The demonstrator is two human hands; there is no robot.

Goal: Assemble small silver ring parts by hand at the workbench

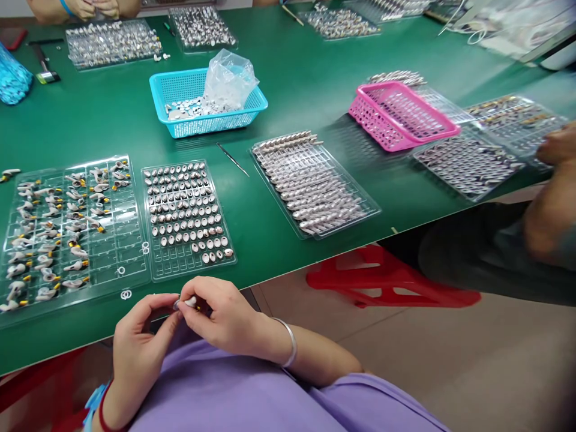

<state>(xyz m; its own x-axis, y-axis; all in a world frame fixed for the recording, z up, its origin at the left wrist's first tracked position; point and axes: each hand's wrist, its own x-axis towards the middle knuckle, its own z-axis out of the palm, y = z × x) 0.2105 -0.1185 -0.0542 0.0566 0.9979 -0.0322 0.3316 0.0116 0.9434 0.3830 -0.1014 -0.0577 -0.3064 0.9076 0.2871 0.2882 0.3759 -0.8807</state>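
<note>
The smooth green bench (315,84) fills the upper two thirds of the view, its near edge running from 8 o'clock up to 3 o'clock. On it, at 9 o'clock, lies a clear moulded plastic tray (72,234) with a grid of pockets, many holding white curved earpiece shells with yellow tips. Just beside it on the right sits a smaller clear tray (186,219) packed with rows of small glossy oval caps. Toward the centre a third clear tray (315,183) carries long, slim silvery stems laid side by side. At 12 o'clock stands a turquoise mesh basket (207,102) with a crumpled clear bag in it; at 2 o'clock, a pink mesh basket (402,114). A thin metal pick (232,159) lies between the turquoise basket and the trays.

At 6 o'clock, just off the bench edge and over a lilac lap, the left hand (137,345) and right hand (225,318) meet. Their fingers (191,315) are closed in a pinch on a small white earpiece part (189,302), held between both hands. A silver bangle (290,342) rings the right wrist.
</note>
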